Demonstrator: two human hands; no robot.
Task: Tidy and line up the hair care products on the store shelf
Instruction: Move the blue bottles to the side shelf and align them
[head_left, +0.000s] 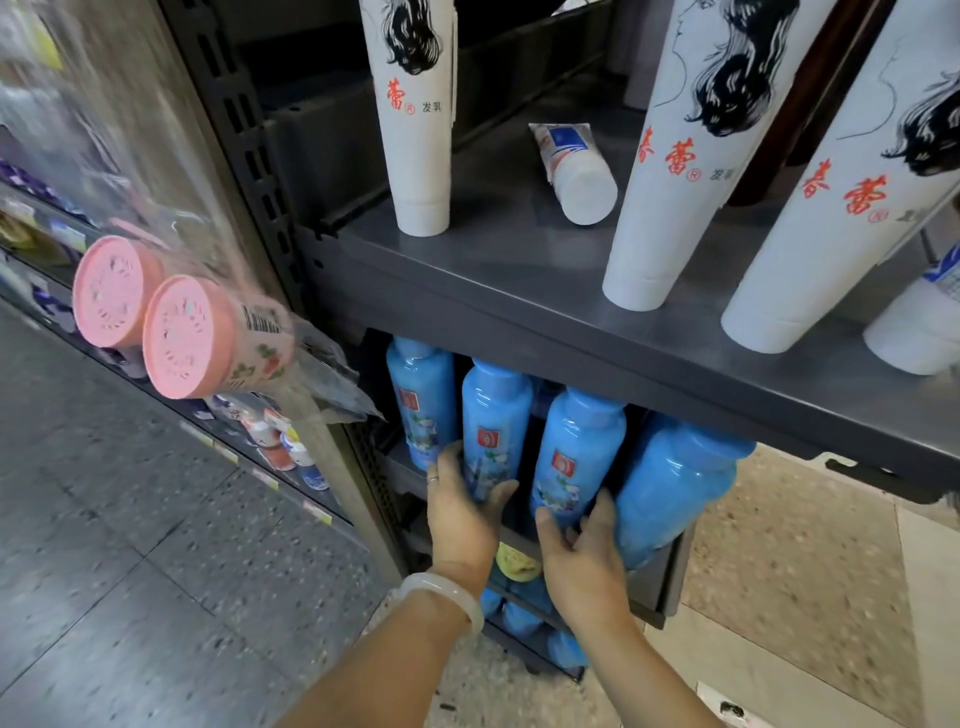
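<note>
Her left hand (462, 514) curled round the 2nd blue bottle (493, 421) at the lower shelf's (402, 475) front edge; her right hand (582, 551) gripped the 3rd bottle's (574, 457) base. Packed close, a shove could have toppled the 4th bottle (675, 493) off the right end.

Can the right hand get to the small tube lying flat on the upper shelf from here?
Probably yes. The right hand is down at the blue bottles, but the fallen tube lies in an open gap between the standing white tubes, with bare shelf in front.
</note>
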